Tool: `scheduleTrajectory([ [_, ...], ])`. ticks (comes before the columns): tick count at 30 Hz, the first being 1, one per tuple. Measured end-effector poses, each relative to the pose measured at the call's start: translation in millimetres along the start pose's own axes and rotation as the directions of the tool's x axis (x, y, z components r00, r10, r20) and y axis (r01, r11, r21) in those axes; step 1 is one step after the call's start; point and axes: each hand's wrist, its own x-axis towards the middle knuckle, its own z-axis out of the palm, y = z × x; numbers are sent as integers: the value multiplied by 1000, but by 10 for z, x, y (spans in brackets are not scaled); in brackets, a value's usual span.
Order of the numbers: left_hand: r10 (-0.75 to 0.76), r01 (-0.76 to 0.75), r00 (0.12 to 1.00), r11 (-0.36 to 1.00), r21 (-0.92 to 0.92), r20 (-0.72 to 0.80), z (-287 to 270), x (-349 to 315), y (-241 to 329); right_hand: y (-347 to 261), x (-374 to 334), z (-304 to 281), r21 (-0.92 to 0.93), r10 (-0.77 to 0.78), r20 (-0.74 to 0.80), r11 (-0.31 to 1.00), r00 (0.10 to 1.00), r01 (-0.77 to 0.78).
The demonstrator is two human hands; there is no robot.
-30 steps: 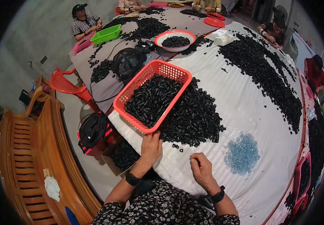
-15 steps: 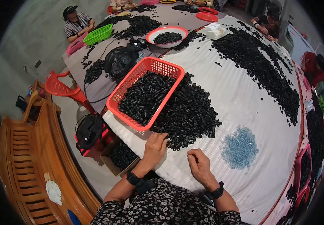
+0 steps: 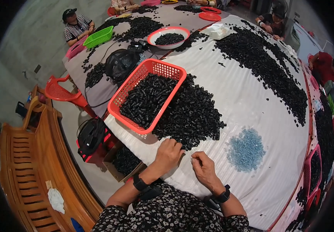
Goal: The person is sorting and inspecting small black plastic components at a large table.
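Observation:
My left hand (image 3: 169, 155) is closed at the near edge of a heap of small black tubular pieces (image 3: 194, 116), its knuckles up and its fingertips mostly hidden. Just right of it, a small gap away, my right hand (image 3: 205, 169) is closed with thumb and index finger pinched together. Whatever either hand holds is too small or too covered to make out. Beyond my left hand, a red-orange plastic basket (image 3: 166, 106) full of similar black pieces stands against the heap. To the right of my right hand lies a round pile of small clear-bluish pieces (image 3: 246, 150).
A red-rimmed white basin (image 3: 150, 40) and a green basket (image 3: 99, 37) stand farther off. Black pieces (image 3: 263, 69) spread across the white cloth (image 3: 232, 96). Left are a wooden bench (image 3: 54, 162), a red chair (image 3: 61, 91) and a cardboard box (image 3: 112, 170). Several people sit around the table.
My left hand has moved right, closer to my right hand, along the near edge of the heap. My right hand stays almost in place. The view has shifted slightly.

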Motion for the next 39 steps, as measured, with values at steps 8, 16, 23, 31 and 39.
scheduleTrajectory([
  [8,-29,29,1000,1000,2,12,87,9,-59,21,-12,-8,34,-15,-7,999,1000,15],
  [16,-4,3,1000,1000,29,30,163,19,-29,75,7,7,99,88,-4,991,996,-87],
  [23,0,-8,997,994,108,73,162,60,-5,142,-13,42,98,15,-36,995,999,-11],
  [31,58,-58,998,998,-12,-6,216,60,-95,167,-17,34,221,100,-54,971,993,-86],
  [39,34,-46,998,974,220,59,193,71,-21,123,-33,27,243,110,-29,965,993,-100],
])
